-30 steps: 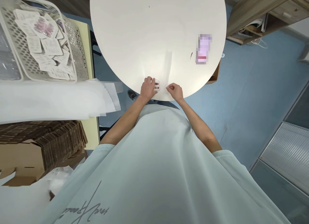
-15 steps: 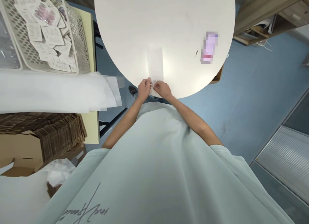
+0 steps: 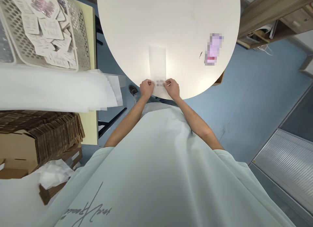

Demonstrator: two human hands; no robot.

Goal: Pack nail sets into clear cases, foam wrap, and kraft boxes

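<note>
A narrow, translucent white sheet (image 3: 157, 62) lies lengthwise on the round white table, its near end by my hands. Small brownish spots (image 3: 160, 83) show at that near end, in or under a layer of the sheet; what they are is too small to tell. My left hand (image 3: 147, 87) pinches the left edge of the sheet beside them. On the other side, my right hand (image 3: 172, 88) has thumb and forefinger closed at the right edge.
Under the hands is a round white table (image 3: 127, 24), with a blurred pinkish item (image 3: 213, 50) at right. To the left, a side table (image 3: 90, 129) bears a perforated basket (image 3: 84, 41) of printed cards, stacked white sheets (image 3: 49, 88) and folded cardboard (image 3: 56, 132).
My right hand has moved right, away from my left hand, to the sheet's right edge. The brownish spots between the hands now show. The view has shifted slightly.
</note>
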